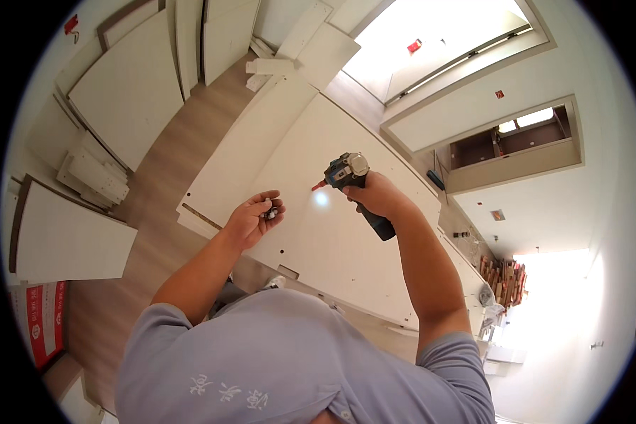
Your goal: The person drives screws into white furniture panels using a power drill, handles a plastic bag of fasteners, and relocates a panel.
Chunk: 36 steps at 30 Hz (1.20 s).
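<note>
The right hand [378,196] has its fingers closed round the handle of a drill [348,169], a stubby tool with a rounded grey metal-looking head, a dark body with blue touches and a blocky black battery [381,227] at its foot. Its slim red bit [319,186] points left over a large board [353,261], beside a round bluish-white spot of light [322,199]; whether the tip touches the board cannot be told. The left hand [242,220] is half curled over the board, fingers bent and thumb in, holding some small dark and pale pieces [270,212], perhaps fittings, though they are too small to make out.

The board is smooth, flat, white and straight-edged. The floor [169,159] has a brown wood-grain look. Rough, reddish-brown sticks [503,281] lie heaped at the right, and a glossy red and white package [46,321] stands at the lower left.

Counted: one drill, one red bit, two dark round holes [282,251] plain on the board, one rectangular notch [287,271] near its edge, and at least three big pale panels [127,92] at the left.
</note>
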Available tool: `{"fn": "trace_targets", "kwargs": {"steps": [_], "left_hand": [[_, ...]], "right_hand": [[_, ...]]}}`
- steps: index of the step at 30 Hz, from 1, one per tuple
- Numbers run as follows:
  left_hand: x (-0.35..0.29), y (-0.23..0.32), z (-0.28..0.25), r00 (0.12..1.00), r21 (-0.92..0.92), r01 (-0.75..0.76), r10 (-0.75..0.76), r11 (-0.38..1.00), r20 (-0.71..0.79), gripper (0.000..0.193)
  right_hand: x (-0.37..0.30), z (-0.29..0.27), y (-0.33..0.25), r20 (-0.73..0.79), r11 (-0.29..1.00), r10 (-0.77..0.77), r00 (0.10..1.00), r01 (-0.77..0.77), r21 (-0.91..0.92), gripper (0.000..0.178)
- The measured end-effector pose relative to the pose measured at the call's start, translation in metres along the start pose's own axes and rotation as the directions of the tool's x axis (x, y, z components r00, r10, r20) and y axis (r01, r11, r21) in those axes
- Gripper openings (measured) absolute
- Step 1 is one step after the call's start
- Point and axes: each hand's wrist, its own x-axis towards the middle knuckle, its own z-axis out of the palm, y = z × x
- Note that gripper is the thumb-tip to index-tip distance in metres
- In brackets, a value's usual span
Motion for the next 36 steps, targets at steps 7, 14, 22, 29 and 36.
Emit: {"fn": "trace_targets", "kwargs": {"steps": [7,14,22,29,36], "left_hand": [[-0.002,0.011,-0.004,0.996,-0.049,0.076,-0.073,0.996,0.057,0.025],[-0.002,0.013,-0.02,0.989,-0.135,0.109,-0.094,0.985,0.116,0.022],[-0.005,0.013,-0.004,0.99,-0.129,0.141,-0.139,0.982,0.019,0.025],[-0.007,0.018,-0.007,0.987,-0.018,0.159,-0.159,0.987,-0.036,0.028],[-0.01,0.01,0.003,0.976,0.022,0.167,-0.162,0.986,-0.148,0.027]], "right_hand": [[0.009,0.006,-0.006,0.011,1.0,0.025,1.0,-0.025,0.006,0.025],[0.005,0.012,-0.01,-0.005,0.998,0.036,0.999,-0.036,0.051,0.022],[-0.004,0.009,0.008,-0.035,0.99,0.015,0.999,-0.01,0.142,0.026],[-0.079,0.029,0.022,-0.18,0.8,-0.036,0.983,0.136,0.584,0.034],[-0.13,0.11,0.042,-0.121,0.55,-0.104,0.987,0.159,0.82,0.035]]}}
